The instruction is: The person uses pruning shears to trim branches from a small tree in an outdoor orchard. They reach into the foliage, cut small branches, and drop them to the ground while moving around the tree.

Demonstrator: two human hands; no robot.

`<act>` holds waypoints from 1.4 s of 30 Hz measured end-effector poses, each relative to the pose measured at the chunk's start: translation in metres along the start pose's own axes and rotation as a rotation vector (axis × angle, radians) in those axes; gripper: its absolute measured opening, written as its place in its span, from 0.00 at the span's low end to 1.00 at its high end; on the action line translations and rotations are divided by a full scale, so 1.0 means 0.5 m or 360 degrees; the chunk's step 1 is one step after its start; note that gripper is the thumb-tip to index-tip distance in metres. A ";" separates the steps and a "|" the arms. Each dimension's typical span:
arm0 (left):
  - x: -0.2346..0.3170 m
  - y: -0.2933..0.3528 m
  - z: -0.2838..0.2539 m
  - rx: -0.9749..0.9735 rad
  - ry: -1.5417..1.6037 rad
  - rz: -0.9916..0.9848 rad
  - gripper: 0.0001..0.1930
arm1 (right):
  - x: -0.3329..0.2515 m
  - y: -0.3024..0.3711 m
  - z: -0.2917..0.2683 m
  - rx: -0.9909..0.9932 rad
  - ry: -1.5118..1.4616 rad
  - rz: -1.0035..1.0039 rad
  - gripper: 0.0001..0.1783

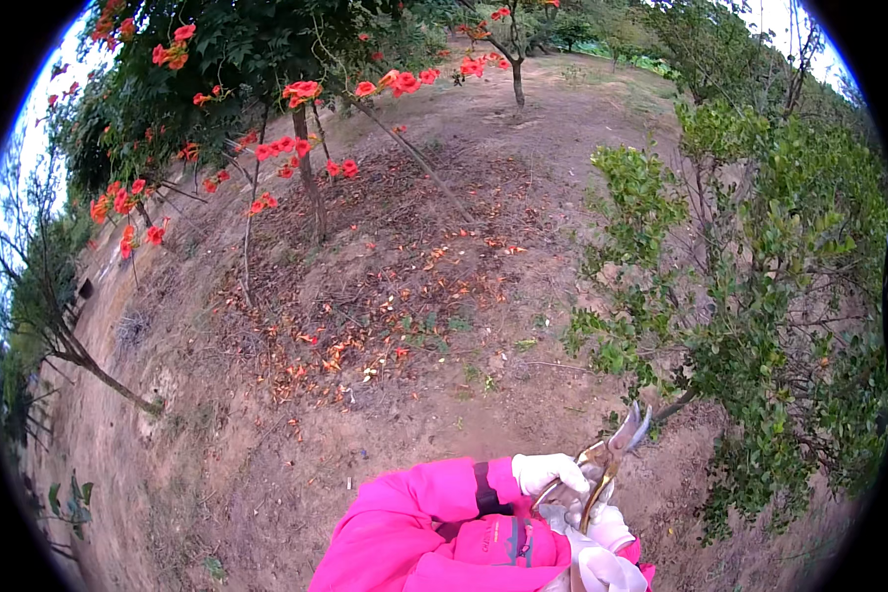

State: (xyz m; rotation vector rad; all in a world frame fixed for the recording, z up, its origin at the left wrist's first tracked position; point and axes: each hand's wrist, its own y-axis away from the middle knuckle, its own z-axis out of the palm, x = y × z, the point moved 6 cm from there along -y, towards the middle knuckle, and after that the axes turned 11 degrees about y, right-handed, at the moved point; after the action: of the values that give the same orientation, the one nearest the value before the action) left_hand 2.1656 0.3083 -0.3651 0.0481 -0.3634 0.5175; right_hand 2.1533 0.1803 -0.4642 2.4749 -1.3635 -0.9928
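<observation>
A pair of pruning shears (614, 446) points up and away at the lower right, its metal blades a little apart. My left hand (551, 475), in a white glove, reaches across from the left, and its fingers close on the shears near the pivot and one handle. Just below, my right hand (610, 530), also white-gloved, is wrapped round the handles; part of its fingers is hidden. White material (607, 570) shows at the bottom edge, and I cannot tell whether it is glove or cloth. Bright pink sleeves (395, 523) cover my arms, with a dark band at the left wrist.
A leafy green shrub (760, 326) stands close on the right, a branch behind the blades. Ahead left, a tree (311, 187) bears red trumpet-shaped flowers (301, 92). Fallen petals and dry leaves (395, 306) litter the bare sloping soil. A leaning trunk (113, 375) rises at left.
</observation>
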 end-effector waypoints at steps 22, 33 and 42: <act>0.251 0.730 -0.249 0.1447 0.1095 0.1610 0.19 | -0.435 -0.371 0.026 -0.0067 0.0663 -0.0543 0.17; 0.283 0.844 -0.277 0.0792 0.1453 0.2075 0.08 | -0.547 -0.496 0.008 -0.0357 0.0822 -0.0656 0.20; 0.366 0.772 -0.321 0.1310 0.1266 0.1928 0.14 | -0.526 -0.638 -0.112 -0.0134 0.0672 -0.0721 0.18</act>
State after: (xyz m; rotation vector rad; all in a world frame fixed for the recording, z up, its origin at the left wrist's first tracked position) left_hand 2.1758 0.7525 -0.4686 0.4181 0.6982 1.7842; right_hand 2.3140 0.5637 -0.4296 2.7718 -0.6399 -0.5202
